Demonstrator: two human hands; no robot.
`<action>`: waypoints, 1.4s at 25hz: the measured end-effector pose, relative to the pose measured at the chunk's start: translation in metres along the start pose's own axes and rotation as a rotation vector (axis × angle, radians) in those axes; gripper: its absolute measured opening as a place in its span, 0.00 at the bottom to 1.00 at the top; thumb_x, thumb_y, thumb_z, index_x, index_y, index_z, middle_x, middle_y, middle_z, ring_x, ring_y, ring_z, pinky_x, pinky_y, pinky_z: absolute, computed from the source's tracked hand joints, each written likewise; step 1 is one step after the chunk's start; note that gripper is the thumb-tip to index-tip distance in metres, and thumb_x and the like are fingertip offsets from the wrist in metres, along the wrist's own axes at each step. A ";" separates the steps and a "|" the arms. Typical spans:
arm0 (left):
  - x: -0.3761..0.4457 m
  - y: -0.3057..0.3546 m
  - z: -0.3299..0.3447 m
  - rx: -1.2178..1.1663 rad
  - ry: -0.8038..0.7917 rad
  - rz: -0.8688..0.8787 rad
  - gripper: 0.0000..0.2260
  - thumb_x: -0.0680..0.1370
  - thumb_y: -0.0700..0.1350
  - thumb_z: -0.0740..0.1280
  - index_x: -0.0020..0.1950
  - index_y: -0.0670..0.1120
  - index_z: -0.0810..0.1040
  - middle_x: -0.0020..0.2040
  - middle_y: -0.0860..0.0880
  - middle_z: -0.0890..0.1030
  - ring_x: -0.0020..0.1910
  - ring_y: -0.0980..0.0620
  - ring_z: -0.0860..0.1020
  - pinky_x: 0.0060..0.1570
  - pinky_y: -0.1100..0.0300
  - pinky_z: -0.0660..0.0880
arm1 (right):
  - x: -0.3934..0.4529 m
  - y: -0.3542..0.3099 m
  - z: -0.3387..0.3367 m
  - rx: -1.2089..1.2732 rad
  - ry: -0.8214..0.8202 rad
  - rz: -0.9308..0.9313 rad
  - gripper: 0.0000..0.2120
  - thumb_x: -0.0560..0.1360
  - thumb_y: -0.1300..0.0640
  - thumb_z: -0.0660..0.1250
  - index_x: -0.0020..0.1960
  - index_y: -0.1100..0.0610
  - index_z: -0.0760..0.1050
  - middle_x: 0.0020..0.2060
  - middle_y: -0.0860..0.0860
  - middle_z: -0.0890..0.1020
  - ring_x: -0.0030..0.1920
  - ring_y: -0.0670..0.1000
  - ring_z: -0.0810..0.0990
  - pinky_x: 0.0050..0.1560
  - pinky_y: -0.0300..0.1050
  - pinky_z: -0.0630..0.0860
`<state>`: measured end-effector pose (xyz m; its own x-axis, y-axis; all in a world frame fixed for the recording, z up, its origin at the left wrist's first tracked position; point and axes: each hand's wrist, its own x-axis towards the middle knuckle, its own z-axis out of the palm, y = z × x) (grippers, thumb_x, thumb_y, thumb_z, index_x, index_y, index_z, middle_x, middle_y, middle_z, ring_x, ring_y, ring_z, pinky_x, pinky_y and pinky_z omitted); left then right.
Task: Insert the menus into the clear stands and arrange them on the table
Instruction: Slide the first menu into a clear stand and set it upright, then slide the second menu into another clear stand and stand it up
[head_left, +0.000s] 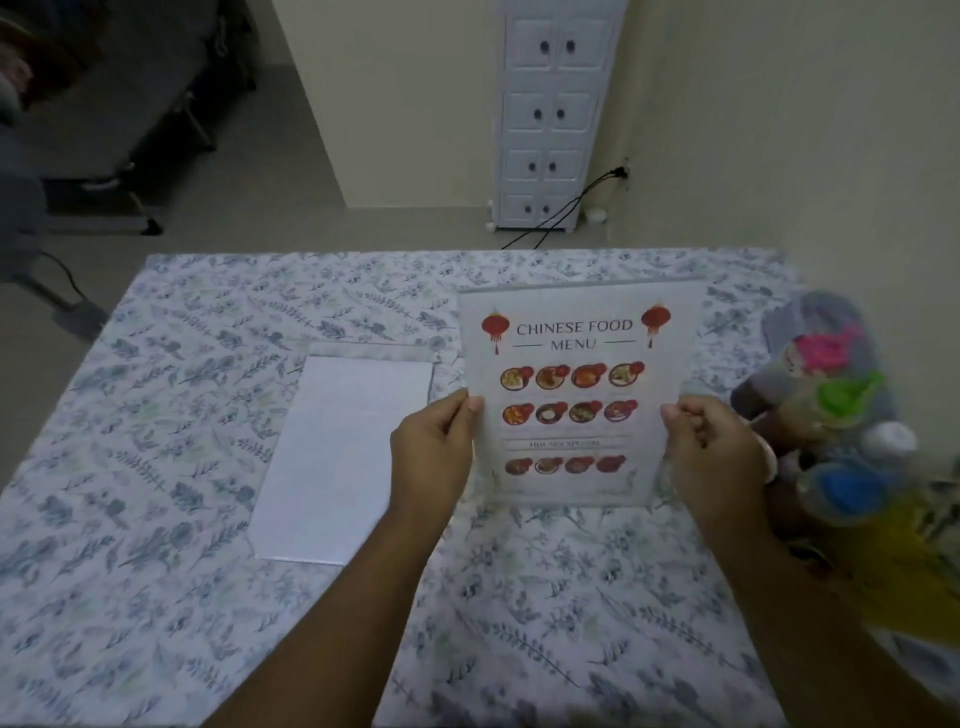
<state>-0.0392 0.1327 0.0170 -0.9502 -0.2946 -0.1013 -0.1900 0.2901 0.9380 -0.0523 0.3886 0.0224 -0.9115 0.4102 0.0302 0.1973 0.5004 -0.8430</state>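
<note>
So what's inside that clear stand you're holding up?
A Chinese food menu fills the clear stand, held by the left hand and right hand. Its back is hidden.

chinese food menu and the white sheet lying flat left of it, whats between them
In the head view, the left hand gripping the Chinese food menu edge, plus bare floral tablecloth beside the white sheet.

Chinese food menu (576, 395) upright in clear stand, second stand (343, 457) flat showing white sheet

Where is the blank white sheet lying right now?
In the head view, the white sheet lies flat on the floral tablecloth, left of the held Chinese food menu.
</note>
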 end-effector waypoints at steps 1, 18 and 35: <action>-0.005 -0.001 0.007 0.011 0.027 0.027 0.11 0.83 0.49 0.66 0.57 0.51 0.88 0.45 0.64 0.87 0.48 0.65 0.85 0.52 0.61 0.83 | -0.003 0.004 0.001 0.037 0.015 0.002 0.02 0.79 0.57 0.66 0.48 0.54 0.76 0.38 0.48 0.80 0.37 0.43 0.78 0.33 0.28 0.71; -0.045 -0.003 0.020 0.134 0.030 0.067 0.21 0.85 0.54 0.58 0.77 0.51 0.73 0.72 0.52 0.79 0.70 0.55 0.77 0.68 0.59 0.75 | -0.059 0.031 -0.005 -0.241 -0.139 -0.175 0.30 0.80 0.44 0.59 0.78 0.55 0.59 0.75 0.57 0.68 0.74 0.57 0.66 0.70 0.58 0.67; 0.027 -0.155 -0.192 0.884 -0.114 -0.137 0.37 0.82 0.63 0.51 0.84 0.43 0.49 0.86 0.44 0.46 0.84 0.44 0.39 0.80 0.49 0.36 | -0.134 -0.034 0.238 -0.742 -0.569 -0.318 0.35 0.77 0.40 0.61 0.74 0.64 0.67 0.74 0.62 0.68 0.74 0.63 0.65 0.73 0.58 0.63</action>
<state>0.0120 -0.0946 -0.0675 -0.9151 -0.2999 -0.2696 -0.3792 0.8673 0.3226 -0.0225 0.1349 -0.0805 -0.9606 -0.1567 -0.2297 -0.0879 0.9548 -0.2841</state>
